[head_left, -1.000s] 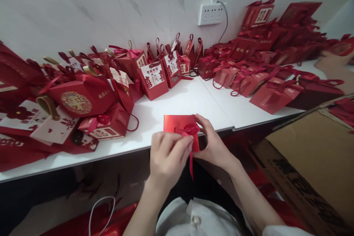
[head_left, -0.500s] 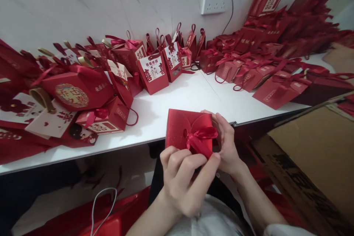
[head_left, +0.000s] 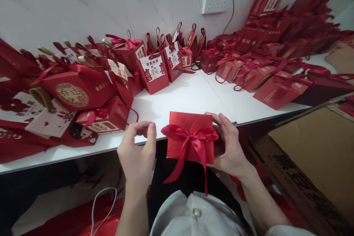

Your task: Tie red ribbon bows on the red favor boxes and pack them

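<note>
A small red gift box (head_left: 177,120) is in front of my body, just off the table's front edge. My right hand (head_left: 231,147) grips its right side, with part of the fingers hidden behind it. Across the box's front sits a red satin ribbon (head_left: 190,140) tied in a bow, both loops spread and two tails hanging below. To the left of the box, apart from it, my left hand (head_left: 138,147) is raised with nothing in it. Its fingers are loosely curled and the thumb stands away from them.
Many red gift boxes (head_left: 83,86) crowd the left of the white table (head_left: 179,97). More ribboned boxes (head_left: 282,88) pile up at the right. A power strip (head_left: 217,0) hangs on the wall. A cardboard box (head_left: 312,147) stands at the right, and a white cable (head_left: 94,206) loops below left.
My left hand has let go of the ribbon and moved left, away from the box. The bow now lies spread in full view. My right hand still holds the box, tilted slightly differently.
</note>
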`<action>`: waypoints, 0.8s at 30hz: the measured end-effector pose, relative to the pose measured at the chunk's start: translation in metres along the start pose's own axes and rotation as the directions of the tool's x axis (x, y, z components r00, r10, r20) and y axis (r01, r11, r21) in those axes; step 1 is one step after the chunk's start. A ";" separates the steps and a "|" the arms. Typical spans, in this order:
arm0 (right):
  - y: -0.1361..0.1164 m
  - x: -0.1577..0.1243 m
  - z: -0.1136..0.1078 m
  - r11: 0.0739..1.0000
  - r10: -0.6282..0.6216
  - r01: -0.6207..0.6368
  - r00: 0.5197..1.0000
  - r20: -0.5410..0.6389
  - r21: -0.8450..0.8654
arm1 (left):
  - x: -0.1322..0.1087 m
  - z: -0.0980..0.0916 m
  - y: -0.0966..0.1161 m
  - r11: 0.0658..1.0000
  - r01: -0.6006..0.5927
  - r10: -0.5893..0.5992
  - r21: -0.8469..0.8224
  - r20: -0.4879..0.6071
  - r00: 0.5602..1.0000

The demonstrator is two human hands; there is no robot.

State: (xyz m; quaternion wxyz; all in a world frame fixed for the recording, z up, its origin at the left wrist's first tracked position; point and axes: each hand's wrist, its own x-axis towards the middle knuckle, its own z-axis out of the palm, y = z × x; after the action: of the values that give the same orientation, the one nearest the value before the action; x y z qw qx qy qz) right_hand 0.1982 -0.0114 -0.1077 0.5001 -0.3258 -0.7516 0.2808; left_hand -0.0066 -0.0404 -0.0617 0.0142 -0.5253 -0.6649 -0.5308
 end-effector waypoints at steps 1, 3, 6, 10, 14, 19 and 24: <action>0.001 0.000 -0.001 1.000 0.005 -0.005 1.000 -0.001 0.002 | 0.003 0.003 -0.007 0.997 0.075 -0.075 -0.016 0.025 0.997; 0.004 -0.001 -0.002 1.000 0.017 -0.017 1.000 -0.009 0.001 | 0.005 0.008 -0.016 0.984 0.173 -0.166 -0.053 0.116 0.979; 0.011 -0.002 -0.004 0.997 0.080 -0.080 0.995 -0.061 0.004 | -0.003 0.017 -0.019 0.957 0.263 -0.212 -0.125 0.323 0.922; 0.020 0.002 -0.009 0.918 0.342 -0.274 0.913 -0.222 0.287 | -0.019 0.029 -0.012 0.917 0.246 -0.089 -0.313 0.441 0.893; 0.025 0.005 -0.014 0.560 0.617 -0.362 0.783 -0.083 0.745 | -0.031 0.044 0.001 0.895 0.009 0.215 -0.446 0.450 0.867; 0.021 0.004 -0.019 0.345 0.596 -0.388 0.794 0.120 0.855 | -0.040 0.056 0.014 0.857 -0.089 0.373 -0.508 0.492 0.787; 0.021 0.001 -0.021 0.375 0.545 -0.423 0.821 0.173 0.825 | -0.042 0.056 0.016 0.847 -0.096 0.389 -0.523 0.486 0.782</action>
State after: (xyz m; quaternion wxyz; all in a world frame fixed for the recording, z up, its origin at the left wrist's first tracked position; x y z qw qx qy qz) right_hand 0.2219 0.0045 -0.1161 0.5344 -0.2691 -0.3604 0.7157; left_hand 0.0536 -0.0311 -0.0995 -0.2447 -0.7313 -0.4121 -0.4852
